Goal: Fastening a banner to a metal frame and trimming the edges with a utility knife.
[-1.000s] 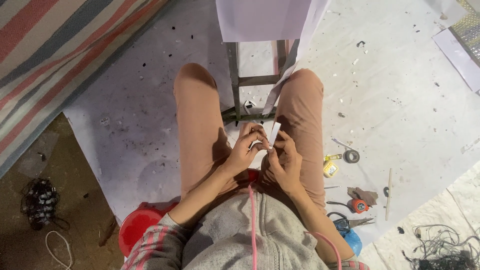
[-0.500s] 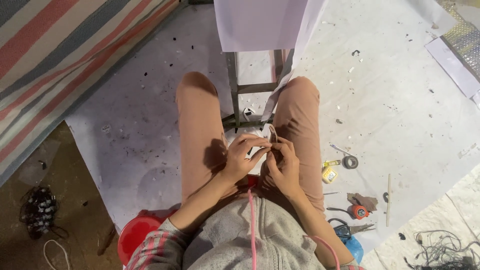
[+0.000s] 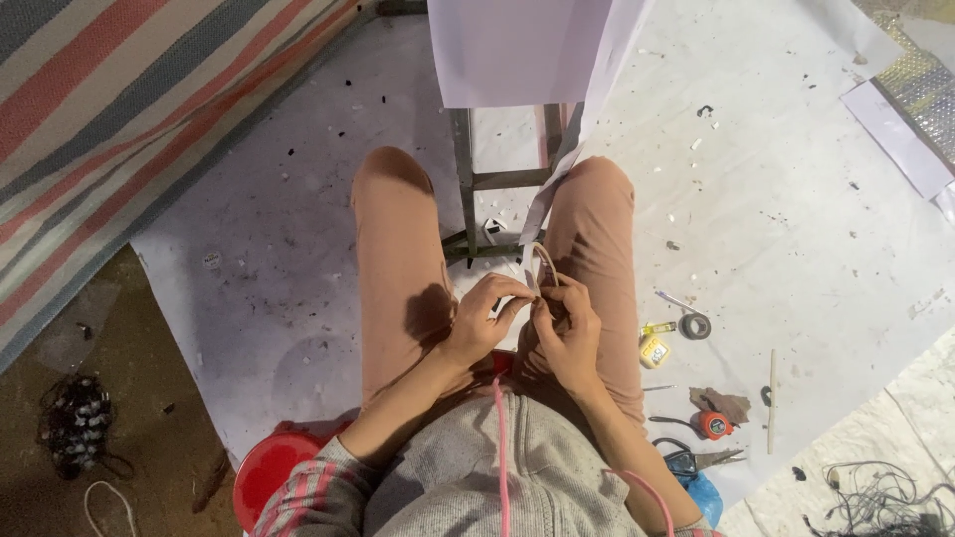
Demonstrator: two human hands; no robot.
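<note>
I sit on a red stool with my knees apart, in tan trousers. My left hand and my right hand meet between my thighs, fingers pinched together on a thin pale looped cord that arches up from them. A strip of white sheet hangs down from the white panel just above the loop. What lies inside my fingers is hidden.
A metal frame stands between my knees under the white panel. To my right on the white floor sheet lie a yellow tape measure, a tape roll, an orange tool, scissors and a thin stick. Striped tarp at left.
The view has shifted slightly. My hands stay together between my thighs, fingers working the cord, and the loop now stands up above them.
</note>
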